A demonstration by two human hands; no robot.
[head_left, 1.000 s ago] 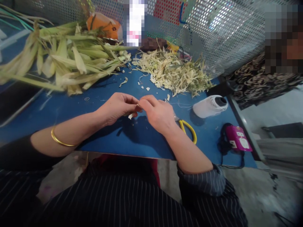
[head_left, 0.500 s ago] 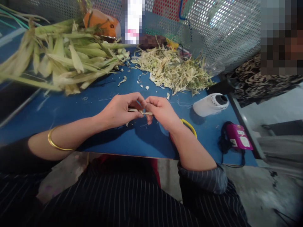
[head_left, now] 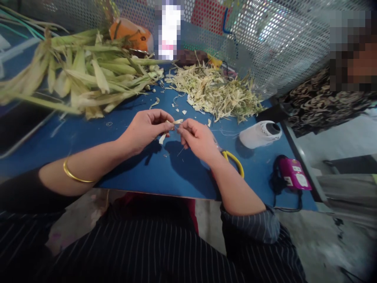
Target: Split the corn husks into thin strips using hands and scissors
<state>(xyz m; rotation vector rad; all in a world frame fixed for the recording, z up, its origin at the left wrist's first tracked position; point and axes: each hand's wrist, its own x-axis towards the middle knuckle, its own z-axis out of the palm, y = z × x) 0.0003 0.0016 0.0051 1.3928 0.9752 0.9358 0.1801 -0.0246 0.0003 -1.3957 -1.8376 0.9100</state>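
Note:
My left hand [head_left: 144,130], closed in a pinch, holds a pale corn husk strip [head_left: 162,138] above the blue table. Ends of the strip stick out above and below the fingertips. Close beside it, my right hand [head_left: 198,138] is closed with its fingertips pinching a thin thread [head_left: 180,151] that hangs below them. More white thread runs over the table from behind this hand to a white thread cone [head_left: 255,135] lying tilted at the right. Yellow-handled scissors [head_left: 237,162] lie partly under my right wrist.
A heap of long green corn husks [head_left: 88,76] covers the back left. Shredded husk [head_left: 218,90] is piled at the back centre, before a perforated metal panel [head_left: 265,31]. A magenta box [head_left: 295,173] with a black cord sits near the table's right edge. Someone is partly visible at upper right.
My hands have drawn slightly apart at the fingertips. The husk strip has turned from lying level between both hands to standing up and down in my left fingers. More of the scissors shows.

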